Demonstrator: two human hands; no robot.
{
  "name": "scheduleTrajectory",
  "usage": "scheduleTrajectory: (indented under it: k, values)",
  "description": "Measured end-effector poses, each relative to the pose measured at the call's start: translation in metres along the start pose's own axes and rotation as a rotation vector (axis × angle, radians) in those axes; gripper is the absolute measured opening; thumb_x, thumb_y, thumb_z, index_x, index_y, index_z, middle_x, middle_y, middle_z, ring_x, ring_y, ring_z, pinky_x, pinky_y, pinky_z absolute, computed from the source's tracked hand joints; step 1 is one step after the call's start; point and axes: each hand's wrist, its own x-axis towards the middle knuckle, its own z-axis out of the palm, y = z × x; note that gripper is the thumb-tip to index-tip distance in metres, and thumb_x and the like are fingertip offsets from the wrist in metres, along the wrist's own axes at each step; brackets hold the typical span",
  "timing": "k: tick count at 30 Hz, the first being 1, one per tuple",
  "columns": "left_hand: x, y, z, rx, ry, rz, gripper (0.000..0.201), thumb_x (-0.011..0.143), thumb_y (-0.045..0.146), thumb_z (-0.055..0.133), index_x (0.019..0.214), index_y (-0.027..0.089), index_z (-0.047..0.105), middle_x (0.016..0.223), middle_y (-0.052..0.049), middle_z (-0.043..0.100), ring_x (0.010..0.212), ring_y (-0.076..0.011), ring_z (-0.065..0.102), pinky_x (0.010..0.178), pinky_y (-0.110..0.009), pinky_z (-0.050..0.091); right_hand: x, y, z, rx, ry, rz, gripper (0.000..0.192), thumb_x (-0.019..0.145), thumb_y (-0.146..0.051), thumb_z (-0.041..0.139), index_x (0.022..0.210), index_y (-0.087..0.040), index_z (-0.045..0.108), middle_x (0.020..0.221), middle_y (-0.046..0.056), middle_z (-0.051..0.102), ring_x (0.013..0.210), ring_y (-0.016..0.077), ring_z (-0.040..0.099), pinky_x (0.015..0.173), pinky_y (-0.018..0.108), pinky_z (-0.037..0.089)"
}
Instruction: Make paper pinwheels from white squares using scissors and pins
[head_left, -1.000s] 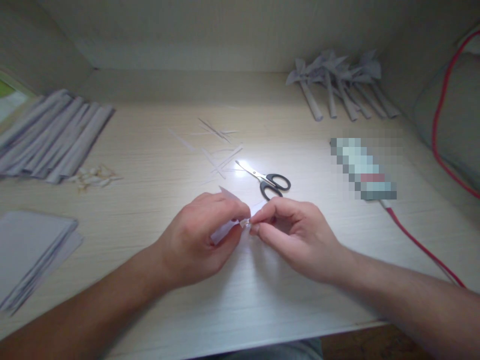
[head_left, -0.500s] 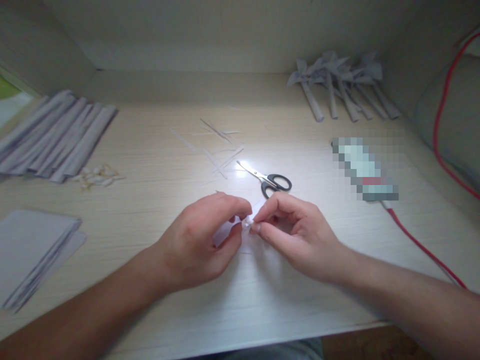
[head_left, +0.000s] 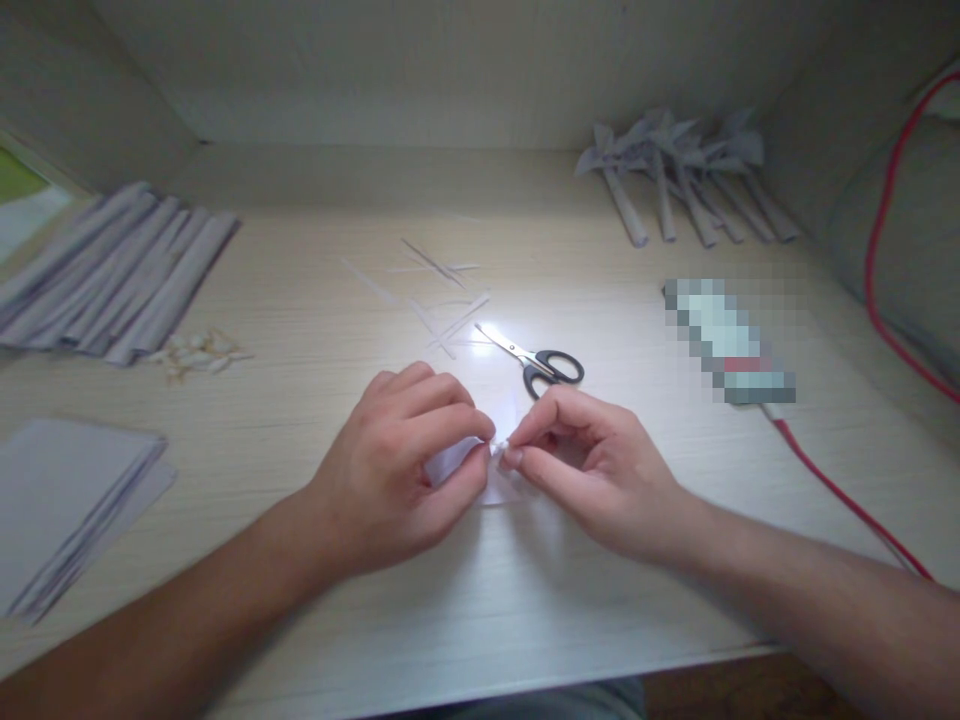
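Observation:
My left hand (head_left: 397, 470) and my right hand (head_left: 592, 470) meet over the middle of the pale wooden desk (head_left: 480, 600). Between their fingertips they pinch a small folded piece of white paper (head_left: 480, 465). Most of the paper is hidden inside my left palm; a pale flap shows below the fingers. Black-handled scissors (head_left: 536, 360) lie just behind my right hand, blades pointing left.
Thin paper slivers (head_left: 442, 300) lie behind the scissors. Long folded paper strips (head_left: 112, 275) are stacked far left, small scraps (head_left: 195, 352) beside them, flat sheets (head_left: 67, 500) near left. Finished paper pieces with rolled stems (head_left: 675, 170) lie far right. A red cable (head_left: 840, 490) runs from a blurred object (head_left: 727, 340).
My left fingers have curled further over the paper, covering the point that stuck up a second ago. Both hands stay in the same spot.

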Motion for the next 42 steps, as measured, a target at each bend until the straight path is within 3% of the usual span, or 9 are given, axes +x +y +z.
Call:
scheduleTrajectory:
  k: [8,10,13,16,18,23,29,37,42]
  values:
    - [0.000,0.004,0.000,0.032,-0.047,0.021,0.013,0.090,0.015,0.063,0.093,0.023,0.073,0.092,-0.005,0.073,0.087,-0.0225,0.059,0.081,-0.042,0.041,-0.001,0.000,0.001,0.038,-0.015,-0.014,0.007,0.086,-0.013,0.071,0.086,-0.018,0.065,0.077,0.000,0.068,0.070,0.0134,0.063,0.063,0.027,0.049]
    - [-0.001,0.002,0.000,0.056,-0.008,0.021,0.013,0.089,0.015,0.064,0.094,0.024,0.072,0.091,-0.004,0.072,0.086,-0.0226,0.059,0.080,-0.042,0.042,0.000,0.000,0.001,0.098,-0.004,0.012,0.012,0.085,-0.013,0.071,0.091,-0.019,0.063,0.078,-0.001,0.069,0.070,0.0132,0.064,0.063,0.026,0.049]
    - [0.000,-0.004,-0.002,0.107,0.152,-0.016,0.011,0.086,0.016,0.067,0.093,0.025,0.069,0.089,-0.004,0.068,0.086,-0.0244,0.059,0.081,-0.043,0.043,0.001,0.000,0.001,0.189,0.040,0.062,0.019,0.084,-0.014,0.073,0.099,-0.020,0.062,0.075,-0.001,0.070,0.066,0.0128,0.063,0.060,0.025,0.047]
    - [0.002,-0.014,-0.006,0.165,0.302,-0.138,0.013,0.083,0.020,0.069,0.092,0.025,0.062,0.090,-0.005,0.064,0.088,-0.0259,0.058,0.084,-0.044,0.045,0.004,0.000,0.000,0.253,0.081,0.108,0.022,0.084,-0.016,0.074,0.103,-0.020,0.064,0.073,-0.001,0.073,0.065,0.0132,0.064,0.058,0.025,0.046]
    - [0.004,-0.021,-0.008,0.162,0.332,-0.264,0.014,0.083,0.024,0.070,0.094,0.025,0.060,0.092,-0.004,0.063,0.086,-0.0248,0.058,0.083,-0.042,0.046,0.006,0.001,-0.001,0.270,0.112,0.130,0.021,0.082,-0.016,0.075,0.102,-0.019,0.067,0.074,0.001,0.074,0.066,0.0136,0.065,0.059,0.025,0.047]
    - [0.008,-0.031,-0.007,0.006,0.194,-0.500,0.015,0.081,0.034,0.073,0.089,0.022,0.073,0.082,-0.003,0.071,0.075,-0.0216,0.062,0.068,-0.034,0.048,0.009,0.000,-0.001,0.281,0.174,0.100,0.015,0.079,-0.016,0.077,0.093,-0.019,0.070,0.072,0.000,0.074,0.063,0.0125,0.066,0.059,0.025,0.051]
    - [0.009,-0.025,-0.006,-0.123,0.214,-0.475,0.007,0.078,0.027,0.073,0.079,0.022,0.076,0.068,0.001,0.071,0.059,-0.0153,0.061,0.053,-0.026,0.044,0.010,0.000,-0.002,0.243,0.200,0.089,0.009,0.079,-0.018,0.075,0.088,-0.019,0.075,0.076,0.003,0.076,0.067,0.0154,0.070,0.059,0.027,0.054]
    - [0.002,-0.018,-0.001,-0.152,0.251,-0.373,0.012,0.083,0.016,0.071,0.094,0.022,0.072,0.087,0.000,0.073,0.080,-0.0166,0.066,0.076,-0.031,0.052,0.010,-0.002,-0.002,0.258,0.185,0.104,0.008,0.079,-0.017,0.076,0.086,-0.017,0.076,0.075,0.003,0.076,0.058,0.0115,0.065,0.055,0.023,0.053]
    - [-0.001,-0.019,0.001,-0.204,0.278,-0.385,0.015,0.085,0.018,0.071,0.099,0.023,0.068,0.093,0.000,0.072,0.083,-0.0172,0.066,0.079,-0.032,0.052,0.009,-0.003,-0.002,0.301,0.175,0.137,0.015,0.079,-0.018,0.076,0.093,-0.018,0.077,0.073,0.002,0.076,0.055,0.0115,0.064,0.053,0.023,0.052]
